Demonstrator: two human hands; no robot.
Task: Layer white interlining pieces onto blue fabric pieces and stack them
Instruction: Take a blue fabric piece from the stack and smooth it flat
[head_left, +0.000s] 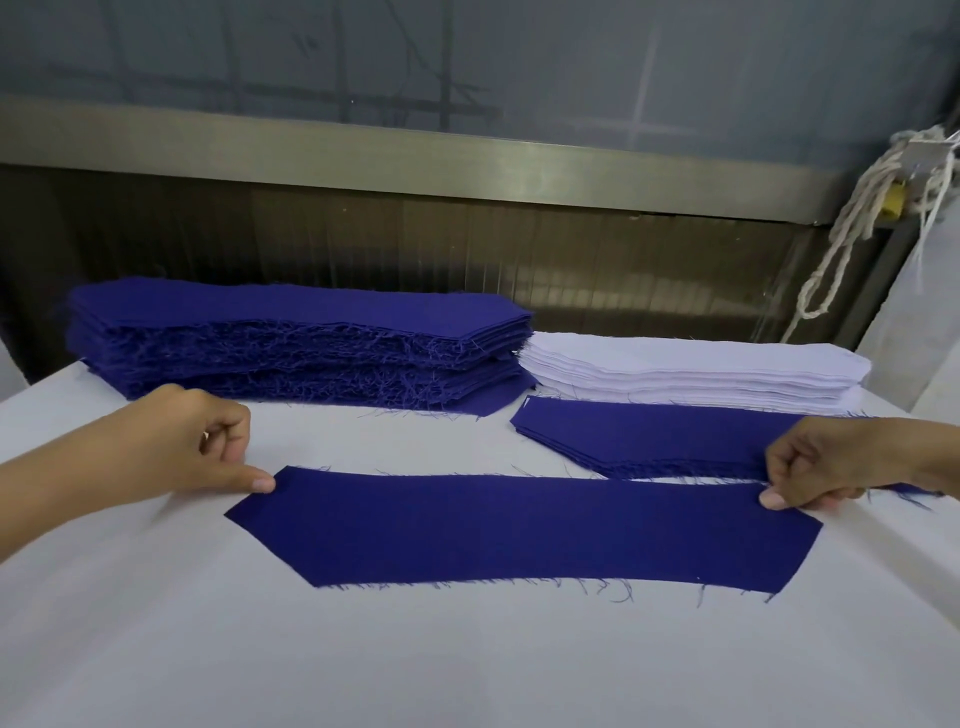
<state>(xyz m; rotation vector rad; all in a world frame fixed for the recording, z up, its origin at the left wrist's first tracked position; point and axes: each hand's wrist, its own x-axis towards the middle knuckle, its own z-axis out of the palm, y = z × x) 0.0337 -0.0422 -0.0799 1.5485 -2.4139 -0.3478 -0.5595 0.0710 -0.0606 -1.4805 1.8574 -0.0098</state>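
While the left hand (208, 447) and right hand (831, 462) each pinch a far corner of the blue fabric piece (519, 525) flat on the white-covered table (467, 665), a blue stack (291, 338), white interlining stack (691, 364) and thin blue pile (649, 436) sit behind, before a dark ribbed wall (467, 249).

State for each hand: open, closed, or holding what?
Left hand: closed, pinching the left far corner of the single blue fabric piece.
Right hand: closed, pinching its right far corner.

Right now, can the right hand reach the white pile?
Probably yes: the white pile lies behind the right hand, only a flat blue stack between, though it's pinching the front blue piece.
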